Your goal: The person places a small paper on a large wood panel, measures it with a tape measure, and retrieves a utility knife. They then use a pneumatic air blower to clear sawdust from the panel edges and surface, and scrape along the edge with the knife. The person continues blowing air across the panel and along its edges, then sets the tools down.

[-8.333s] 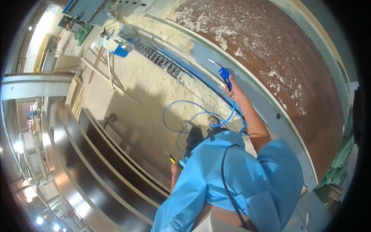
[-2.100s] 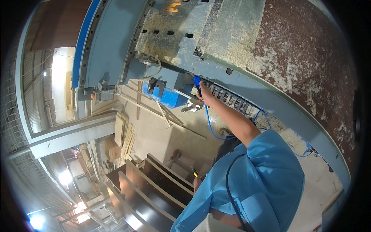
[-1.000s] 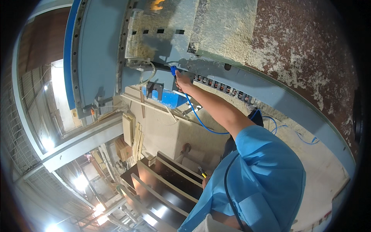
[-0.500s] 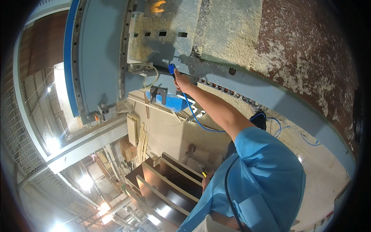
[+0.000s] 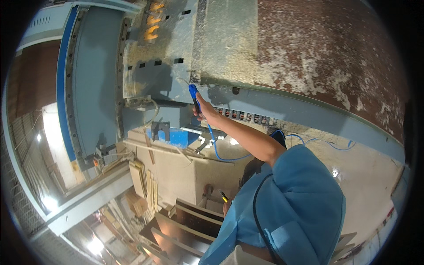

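My right hand is stretched out over the edge of a grey-blue machine bed, its fingers closed round a blue air blow gun. A thin nozzle points from the gun toward the dusty bed. The blue air hose hangs from the gun and loops back below my forearm. Lower down, beside my shirt, my left hand is partly hidden; it is closed on a slim yellow-and-black tool, too small to name surely. Pale chips and dust cover the bed.
A brown dusty board lies at the right of the bed. Orange clamp-like parts sit at the top. A blue machine beam stands left. Below are a blue box, wood strips and dark panels with light edges.
My right hand with the blow gun has shifted slightly left and down in view, and the nozzle now shows over the bed. The view itself has moved, bringing more orange parts into sight.
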Action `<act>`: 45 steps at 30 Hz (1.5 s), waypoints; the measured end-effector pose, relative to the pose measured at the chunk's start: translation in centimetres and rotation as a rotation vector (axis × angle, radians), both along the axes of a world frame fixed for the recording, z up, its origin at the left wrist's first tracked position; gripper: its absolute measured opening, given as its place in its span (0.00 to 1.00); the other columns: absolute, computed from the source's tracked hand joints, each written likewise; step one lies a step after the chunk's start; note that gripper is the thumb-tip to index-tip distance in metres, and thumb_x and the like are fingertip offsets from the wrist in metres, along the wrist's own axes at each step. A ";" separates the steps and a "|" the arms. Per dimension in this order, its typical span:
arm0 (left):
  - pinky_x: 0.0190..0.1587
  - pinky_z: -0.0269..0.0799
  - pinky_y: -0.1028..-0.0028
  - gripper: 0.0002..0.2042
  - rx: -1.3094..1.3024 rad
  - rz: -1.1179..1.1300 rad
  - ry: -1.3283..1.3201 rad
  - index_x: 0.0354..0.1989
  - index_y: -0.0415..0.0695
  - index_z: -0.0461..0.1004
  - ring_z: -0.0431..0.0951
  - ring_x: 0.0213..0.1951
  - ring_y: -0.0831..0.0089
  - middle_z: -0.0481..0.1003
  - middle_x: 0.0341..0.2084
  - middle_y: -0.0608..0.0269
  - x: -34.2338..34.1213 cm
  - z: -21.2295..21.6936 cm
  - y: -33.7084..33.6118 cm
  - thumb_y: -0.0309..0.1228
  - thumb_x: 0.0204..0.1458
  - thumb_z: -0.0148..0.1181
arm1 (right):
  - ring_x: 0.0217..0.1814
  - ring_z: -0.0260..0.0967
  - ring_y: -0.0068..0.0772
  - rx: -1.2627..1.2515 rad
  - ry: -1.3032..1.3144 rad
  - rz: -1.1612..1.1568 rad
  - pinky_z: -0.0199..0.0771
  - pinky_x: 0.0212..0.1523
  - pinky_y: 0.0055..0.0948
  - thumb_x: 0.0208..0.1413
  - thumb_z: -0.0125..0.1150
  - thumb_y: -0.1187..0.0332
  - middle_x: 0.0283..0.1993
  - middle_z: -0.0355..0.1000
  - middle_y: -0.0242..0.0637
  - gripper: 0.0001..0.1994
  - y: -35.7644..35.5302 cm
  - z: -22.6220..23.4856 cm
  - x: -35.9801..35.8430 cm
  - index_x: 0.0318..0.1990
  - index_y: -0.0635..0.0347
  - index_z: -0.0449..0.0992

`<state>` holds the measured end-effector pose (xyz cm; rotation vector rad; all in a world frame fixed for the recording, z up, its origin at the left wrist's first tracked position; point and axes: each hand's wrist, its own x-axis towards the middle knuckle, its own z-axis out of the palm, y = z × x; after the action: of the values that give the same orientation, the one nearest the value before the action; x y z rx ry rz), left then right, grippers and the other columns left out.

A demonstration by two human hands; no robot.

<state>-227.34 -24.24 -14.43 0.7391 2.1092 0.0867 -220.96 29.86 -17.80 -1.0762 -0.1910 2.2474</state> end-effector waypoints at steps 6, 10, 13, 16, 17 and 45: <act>0.43 0.75 0.62 0.14 0.148 -0.572 0.037 0.45 0.45 0.79 0.81 0.41 0.56 0.80 0.37 0.50 -5.3 -3.6 4.9 0.39 0.55 0.61 | 0.22 0.66 0.25 0.071 -0.108 -0.161 0.70 0.28 0.31 0.54 0.51 0.26 0.23 0.69 0.30 0.35 -11.5 0.9 12.9 0.25 0.54 0.70; 0.34 0.73 0.67 0.14 -0.030 0.699 -0.473 0.46 0.41 0.78 0.81 0.36 0.64 0.80 0.36 0.54 -8.7 -7.2 9.9 0.37 0.56 0.60 | 0.23 0.71 0.28 0.059 -0.454 -0.111 0.70 0.26 0.31 0.53 0.56 0.28 0.23 0.69 0.34 0.35 -17.4 1.6 18.0 0.24 0.56 0.70; 0.31 0.72 0.72 0.15 0.080 0.588 -0.576 0.47 0.39 0.76 0.80 0.33 0.68 0.80 0.36 0.55 -11.7 -8.3 11.7 0.36 0.57 0.60 | 0.24 0.73 0.37 0.258 -1.005 0.038 0.71 0.26 0.37 0.52 0.57 0.28 0.22 0.70 0.41 0.36 -20.1 2.3 19.1 0.25 0.60 0.71; 0.30 0.73 0.74 0.16 0.159 0.605 -0.601 0.49 0.38 0.74 0.80 0.32 0.66 0.80 0.36 0.54 -13.8 -9.5 11.4 0.36 0.57 0.59 | 0.30 0.75 0.51 0.445 -1.269 -0.004 0.73 0.33 0.46 0.52 0.57 0.29 0.24 0.73 0.48 0.37 -20.9 3.3 19.0 0.28 0.64 0.74; 0.30 0.74 0.73 0.17 0.185 0.630 -0.630 0.50 0.38 0.74 0.81 0.33 0.65 0.79 0.36 0.53 -14.2 -10.0 10.9 0.36 0.57 0.58 | 0.32 0.75 0.56 0.492 -1.347 0.002 0.73 0.36 0.49 0.52 0.57 0.30 0.24 0.75 0.50 0.37 -20.9 3.7 19.0 0.29 0.65 0.74; 0.31 0.72 0.71 0.14 0.215 0.858 -0.734 0.46 0.39 0.75 0.79 0.30 0.65 0.79 0.35 0.55 -9.7 -13.1 11.1 0.36 0.57 0.58 | 0.46 0.78 0.49 0.712 -2.033 0.403 0.77 0.47 0.45 0.55 0.59 0.36 0.40 0.80 0.51 0.32 1.1 12.3 28.0 0.39 0.62 0.81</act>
<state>-237.04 -13.12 -27.54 -0.1429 1.5589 0.9120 -193.00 30.93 -5.49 -2.3805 -1.8338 0.2535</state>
